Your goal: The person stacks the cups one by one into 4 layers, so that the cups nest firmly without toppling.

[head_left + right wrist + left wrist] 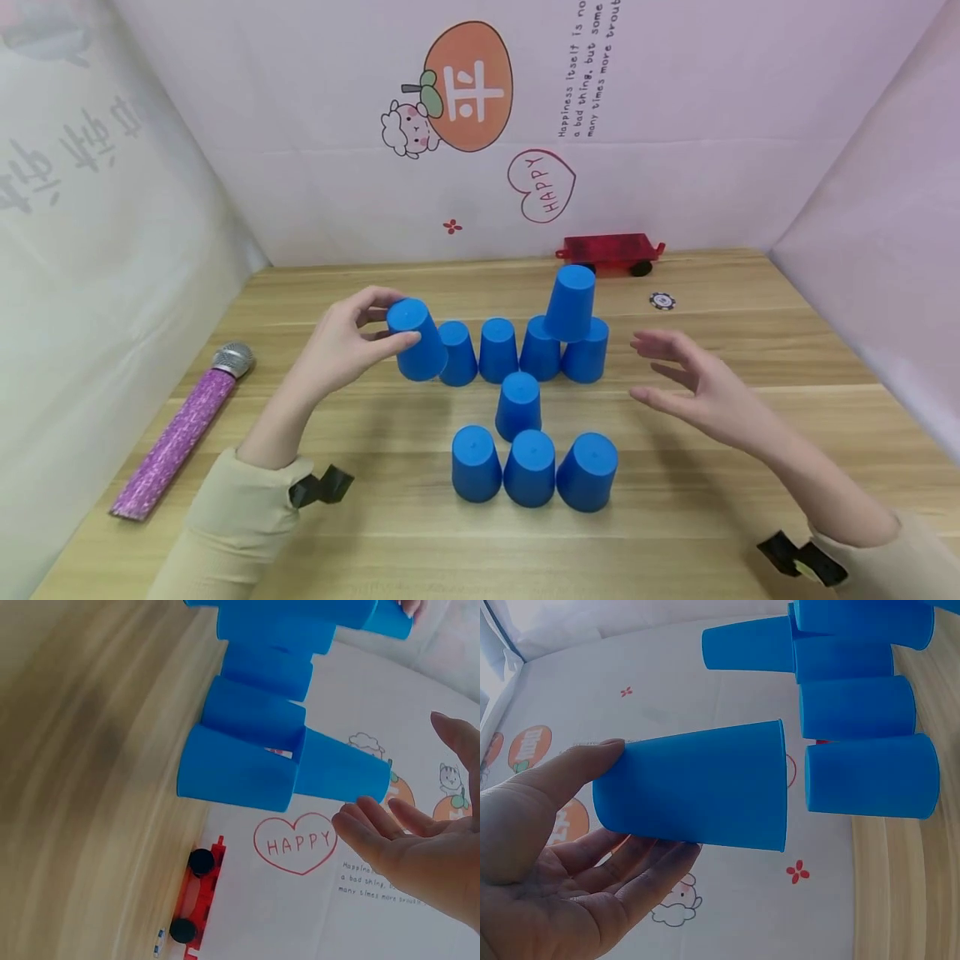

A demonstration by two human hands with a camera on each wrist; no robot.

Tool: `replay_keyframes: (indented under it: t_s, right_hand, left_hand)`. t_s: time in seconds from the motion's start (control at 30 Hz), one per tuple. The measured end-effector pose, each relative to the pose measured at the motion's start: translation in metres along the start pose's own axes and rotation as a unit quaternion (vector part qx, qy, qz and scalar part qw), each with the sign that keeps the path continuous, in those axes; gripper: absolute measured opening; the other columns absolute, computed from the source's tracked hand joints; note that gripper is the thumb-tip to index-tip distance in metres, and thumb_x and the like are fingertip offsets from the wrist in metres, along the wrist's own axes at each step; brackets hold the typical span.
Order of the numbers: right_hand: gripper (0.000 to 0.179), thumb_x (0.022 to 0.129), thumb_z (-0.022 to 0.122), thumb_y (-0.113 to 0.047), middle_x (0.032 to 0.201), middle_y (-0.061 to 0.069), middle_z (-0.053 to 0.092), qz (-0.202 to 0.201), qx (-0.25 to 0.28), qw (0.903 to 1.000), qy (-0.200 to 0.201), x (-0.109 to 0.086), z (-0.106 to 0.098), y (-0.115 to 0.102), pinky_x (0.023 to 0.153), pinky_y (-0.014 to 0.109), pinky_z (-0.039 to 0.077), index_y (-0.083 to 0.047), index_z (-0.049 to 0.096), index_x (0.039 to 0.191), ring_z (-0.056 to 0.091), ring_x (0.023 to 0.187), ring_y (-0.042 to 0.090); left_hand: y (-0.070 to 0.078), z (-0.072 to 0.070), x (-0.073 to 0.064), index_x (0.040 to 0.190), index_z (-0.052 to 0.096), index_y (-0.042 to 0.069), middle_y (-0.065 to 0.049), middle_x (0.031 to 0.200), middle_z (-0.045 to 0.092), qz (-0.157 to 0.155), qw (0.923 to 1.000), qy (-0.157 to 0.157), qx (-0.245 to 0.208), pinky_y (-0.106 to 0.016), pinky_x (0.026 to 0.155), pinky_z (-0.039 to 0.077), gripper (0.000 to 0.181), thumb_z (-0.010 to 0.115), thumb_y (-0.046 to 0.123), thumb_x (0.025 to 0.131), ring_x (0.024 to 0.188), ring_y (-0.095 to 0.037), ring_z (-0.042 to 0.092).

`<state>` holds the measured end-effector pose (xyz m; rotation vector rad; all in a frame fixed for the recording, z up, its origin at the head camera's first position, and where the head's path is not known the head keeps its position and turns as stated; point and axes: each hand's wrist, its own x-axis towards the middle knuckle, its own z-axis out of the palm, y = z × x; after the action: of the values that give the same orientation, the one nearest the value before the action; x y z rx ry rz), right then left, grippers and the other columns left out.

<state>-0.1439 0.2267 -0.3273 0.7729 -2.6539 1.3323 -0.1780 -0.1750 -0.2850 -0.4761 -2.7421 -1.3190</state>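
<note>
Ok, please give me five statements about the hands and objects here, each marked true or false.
1. The left hand holds a blue cup. True.
2. The right hand grips a cup. False: the right hand holds nothing.
3. One raised cup rests on two others. True.
4. The microphone lies right of the cups. False: it lies on their left.
5. The row nearest the person has three cups. True.

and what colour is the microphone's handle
The handle is speckled pinkish purple; only the head view shows it.
</note>
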Motion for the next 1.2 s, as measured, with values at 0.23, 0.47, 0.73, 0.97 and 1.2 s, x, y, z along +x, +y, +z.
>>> replay_keyframes:
  t_s: [0.23,0.47,0.73,0.97,1.2]
  right_hand:
    - [0.057,0.083,0.071,-0.009,0.129,0.016,0.055,-0.007,-0.002,0.9995,-0.031,-0.016,0.014,-0.002,0.091,0.007,0.044,-0.007,0.044,0.133,0.052,0.116,-0.002]
    - [0.058,0.081,0.072,-0.010,0.129,0.016,0.056,-0.007,0.021,0.9977,-0.064,-0.027,0.022,-0.004,0.090,0.014,0.049,-0.007,0.045,0.132,0.055,0.115,0.002]
    - [0.060,0.081,0.074,-0.016,0.130,0.019,0.055,0.008,0.055,0.9929,-0.105,-0.035,0.035,-0.003,0.091,0.030,0.053,-0.004,0.045,0.132,0.053,0.117,-0.002]
    - [0.060,0.082,0.073,-0.016,0.130,0.023,0.053,0.015,0.079,0.9879,-0.133,-0.038,0.043,-0.002,0.089,0.046,0.051,-0.001,0.043,0.132,0.054,0.117,0.032]
    - [0.060,0.083,0.072,-0.017,0.130,0.022,0.053,0.022,0.074,0.9869,-0.141,-0.039,0.047,-0.001,0.088,0.046,0.052,0.002,0.042,0.132,0.053,0.116,0.035]
  left_hand:
    - [0.006,0.004,0.023,0.126,0.053,0.009,-0.011,0.126,0.058,-0.010,0.9999,0.001,0.013,-0.046,0.088,0.054,0.050,0.071,0.030,0.084,0.116,-0.031,0.058]
    - [0.007,0.010,0.041,0.128,0.052,0.010,-0.011,0.130,0.056,-0.024,0.9995,-0.001,0.022,-0.048,0.091,0.052,0.052,0.069,0.034,0.085,0.119,-0.033,0.056]
    - [0.011,0.015,0.056,0.128,0.053,0.011,-0.010,0.129,0.057,-0.019,0.9998,-0.004,-0.006,-0.045,0.090,0.053,0.052,0.070,0.033,0.085,0.118,-0.031,0.056]
    - [0.011,0.025,0.067,0.127,0.053,0.010,-0.011,0.128,0.057,-0.020,0.9996,-0.012,-0.016,-0.044,0.092,0.053,0.051,0.070,0.032,0.084,0.117,-0.031,0.056]
    - [0.011,0.033,0.072,0.126,0.054,0.010,-0.010,0.127,0.058,-0.017,0.9995,-0.017,-0.021,-0.044,0.093,0.052,0.048,0.070,0.031,0.085,0.116,-0.030,0.057]
